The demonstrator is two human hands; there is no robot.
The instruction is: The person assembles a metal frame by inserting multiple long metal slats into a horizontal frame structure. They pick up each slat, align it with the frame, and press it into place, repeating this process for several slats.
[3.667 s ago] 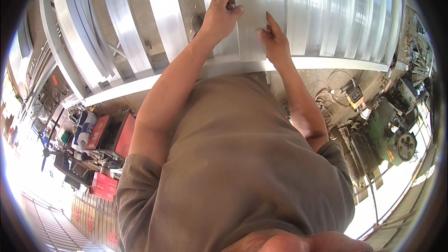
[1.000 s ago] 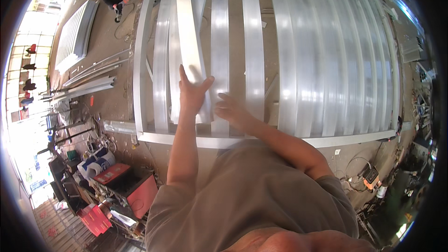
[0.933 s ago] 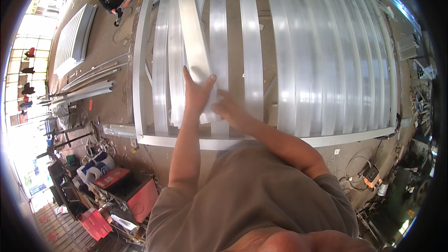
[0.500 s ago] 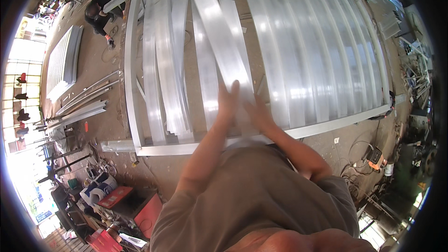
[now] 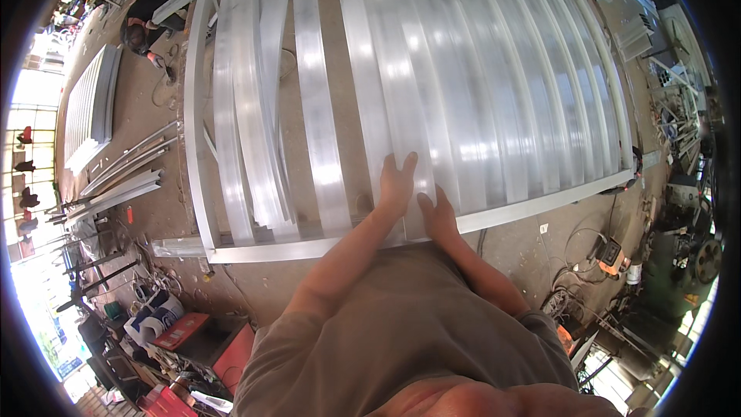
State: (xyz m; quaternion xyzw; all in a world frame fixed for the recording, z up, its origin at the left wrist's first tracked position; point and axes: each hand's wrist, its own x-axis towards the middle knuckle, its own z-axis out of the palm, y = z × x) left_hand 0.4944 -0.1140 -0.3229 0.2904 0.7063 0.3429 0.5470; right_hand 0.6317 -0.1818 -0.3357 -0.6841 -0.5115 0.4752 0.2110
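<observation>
Long silvery metal slats (image 5: 494,108) lie side by side across a large rectangular frame (image 5: 332,250). My left hand (image 5: 397,185) rests on the near end of a slat (image 5: 400,77) at the left side of this row, thumb and fingers apart. Close to its right, my right hand (image 5: 440,216) touches the same end area near the front rail, its thumb spread from its fingers. Neither hand visibly wraps round a slat, though some fingertips are hard to make out. A single slat (image 5: 320,116) lies apart to the left.
Loose slats (image 5: 251,123) overlap at the frame's left. Beyond the frame, a person (image 5: 150,19) in dark clothes crouches near a stack of panels (image 5: 93,108). Metal profiles (image 5: 120,193) lie on the left floor. A red cabinet (image 5: 231,351) stands near left; an orange device (image 5: 610,256) with cables lies right.
The slanted slat now lies nearly in line beside the row, its far end shifted right. My hands have moved with it. The crouching person has bent lower.
</observation>
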